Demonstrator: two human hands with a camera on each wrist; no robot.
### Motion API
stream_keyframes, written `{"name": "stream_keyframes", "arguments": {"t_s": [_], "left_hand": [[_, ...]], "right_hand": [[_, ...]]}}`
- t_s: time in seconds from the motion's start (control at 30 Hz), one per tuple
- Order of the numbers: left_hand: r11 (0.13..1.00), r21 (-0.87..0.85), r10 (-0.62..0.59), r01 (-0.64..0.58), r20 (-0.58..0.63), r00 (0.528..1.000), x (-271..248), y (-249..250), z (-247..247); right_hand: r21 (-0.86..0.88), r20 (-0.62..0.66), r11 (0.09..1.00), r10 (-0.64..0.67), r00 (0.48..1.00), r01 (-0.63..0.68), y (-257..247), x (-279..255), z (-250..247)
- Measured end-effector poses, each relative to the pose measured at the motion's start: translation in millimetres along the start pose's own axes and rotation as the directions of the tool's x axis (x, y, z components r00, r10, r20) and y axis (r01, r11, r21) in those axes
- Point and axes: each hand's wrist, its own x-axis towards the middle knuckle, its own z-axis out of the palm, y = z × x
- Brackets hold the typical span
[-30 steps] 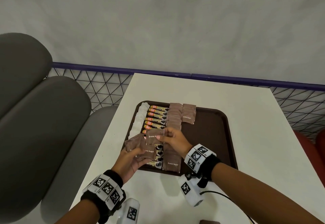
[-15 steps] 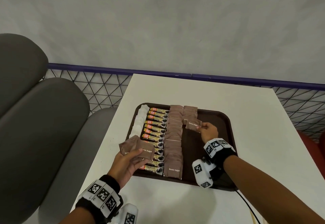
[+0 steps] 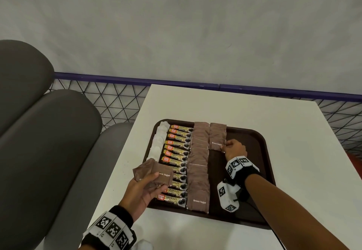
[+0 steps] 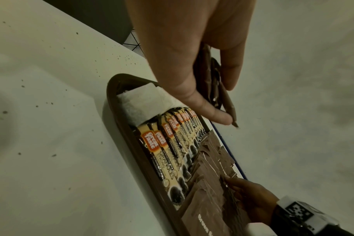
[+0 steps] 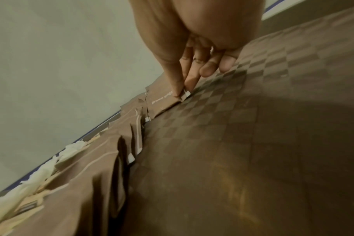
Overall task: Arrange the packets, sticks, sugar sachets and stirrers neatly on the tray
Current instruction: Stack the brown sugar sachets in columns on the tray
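A brown tray [image 3: 260, 173] holds columns of white sachets [image 3: 159, 140], coffee granule sticks [image 3: 177, 155] and brown sugar sachets [image 3: 197, 163]. A short second column of brown sachets starts at the tray's far edge. My right hand [image 3: 232, 148] pinches the right edge of a brown sugar sachet [image 3: 216, 144] that lies flat at the near end of that second column; the right wrist view shows thumb and forefinger on the sachet's corner [image 5: 182, 95]. My left hand [image 3: 146, 186] holds a fan of brown sugar sachets [image 3: 151, 173] above the tray's left near corner, seen edge-on as a sachet stack [image 4: 214, 83].
The tray's right half [image 5: 253, 143] is bare checkered surface. The white table [image 3: 293, 142] surrounds the tray. Grey padded seats [image 3: 49, 142] stand to the left, and a wire mesh railing [image 3: 109, 100] runs behind the table.
My right hand took one sachet from the left hand's stack, carried it to the far right column and laid it down flat. The left hand stayed near the tray's left corner.
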Motion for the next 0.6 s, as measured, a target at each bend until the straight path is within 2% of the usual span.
{"name": "stream_keyframes", "arguments": {"t_s": [0.13,0.27,0.4,0.5,0.6], "left_hand": [[1.000,-0.007,-0.009,0.010,0.021,1.000,-0.1,1.9,2.3],[1.000,0.008,0.009,-0.009,0.038,0.999,-1.1,2.4,6.5],[1.000,0.011,0.011,-0.012,0.042,0.999,-3.6,0.3,9.8],[1.000,0.020,0.022,-0.023,0.056,0.998,-6.8,-2.2,15.1],[0.999,0.020,0.028,-0.029,0.082,0.996,-11.3,-3.4,20.9]], "right_hand": [[0.000,-0.028,1.000,-0.023,0.999,0.023,-2.4,-4.5,-4.9],[-0.032,-0.137,0.983,-0.183,0.973,0.181,-4.8,-16.7,-9.4],[-0.063,-0.190,0.931,-0.365,0.911,0.360,-10.3,-39.0,-9.5],[-0.010,-0.114,0.859,-0.510,0.852,0.513,-12.8,-57.4,-5.7],[0.274,0.083,0.800,-0.573,0.815,0.534,-15.4,-77.9,-2.8]]}}
